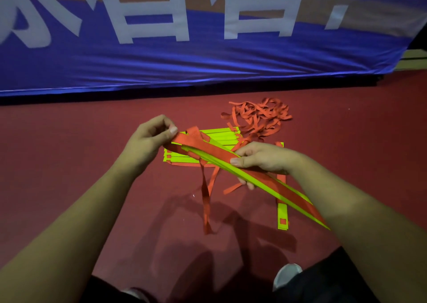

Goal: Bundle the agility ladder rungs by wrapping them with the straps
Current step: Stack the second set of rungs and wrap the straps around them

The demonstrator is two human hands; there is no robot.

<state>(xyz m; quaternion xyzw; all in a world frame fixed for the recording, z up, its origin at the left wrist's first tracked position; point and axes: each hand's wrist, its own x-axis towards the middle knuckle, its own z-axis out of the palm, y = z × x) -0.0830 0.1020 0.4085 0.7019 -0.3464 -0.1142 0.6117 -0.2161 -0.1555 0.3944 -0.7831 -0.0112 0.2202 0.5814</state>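
A stack of neon-yellow ladder rungs (272, 188) is held edge-on above the floor, slanting from upper left to lower right, with an orange strap (209, 146) running along it. My right hand (261, 158) grips the stack at its middle, thumb on top. My left hand (150, 138) pinches the strap at the stack's far end. Two strap loops (206, 201) hang down from the bundle. More yellow rungs (219, 136) lie flat on the floor under the hands. A tangled heap of orange strap (258, 115) lies beyond them.
The floor (69, 164) is dark red. A blue banner (161, 60) with large white characters hangs along the far edge. One yellow rung (283, 217) lies on the floor at right. My knees and a white shoe (286, 275) show at the bottom.
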